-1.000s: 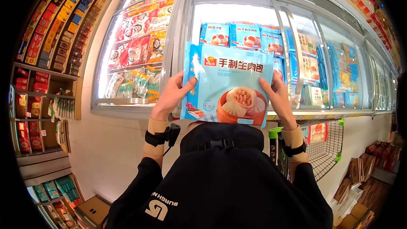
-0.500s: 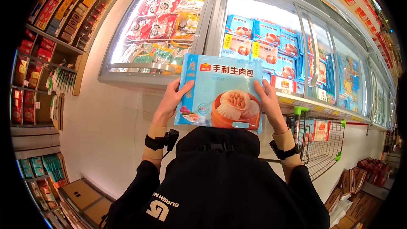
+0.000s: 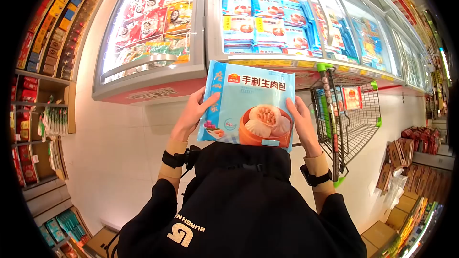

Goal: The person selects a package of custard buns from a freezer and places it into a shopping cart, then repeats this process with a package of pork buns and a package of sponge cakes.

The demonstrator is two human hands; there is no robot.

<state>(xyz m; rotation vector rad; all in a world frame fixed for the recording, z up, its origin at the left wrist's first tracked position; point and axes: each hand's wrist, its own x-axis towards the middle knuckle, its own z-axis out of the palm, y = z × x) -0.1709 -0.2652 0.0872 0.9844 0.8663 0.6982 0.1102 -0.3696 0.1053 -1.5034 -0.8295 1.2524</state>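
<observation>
Held upright in front of my chest is a light-blue bag of frozen meat buns point(image 3: 224, 110), its printed front with buns in a steamer facing me. My left hand point(image 3: 191, 112) grips its left edge, thumb on the front. On the opposite edge, my right hand point(image 3: 304, 122) holds it the same way. The fingers behind the bag are hidden. Beyond the bag, a freezer cabinet holds similar blue bags point(image 3: 270, 27) stacked in rows.
A wire shopping cart point(image 3: 354, 124) with green corners stands at my right, a red-and-white package point(image 3: 352, 98) inside. Another freezer point(image 3: 148, 86) with red and yellow bags is ahead on the left. Shelves point(image 3: 43, 91) line the far left; cardboard boxes point(image 3: 382, 236) lie lower right.
The view has turned right and down, so the freezers sit higher and further left, and more of the cart shows. Both hands still hold the bag in front of me.
</observation>
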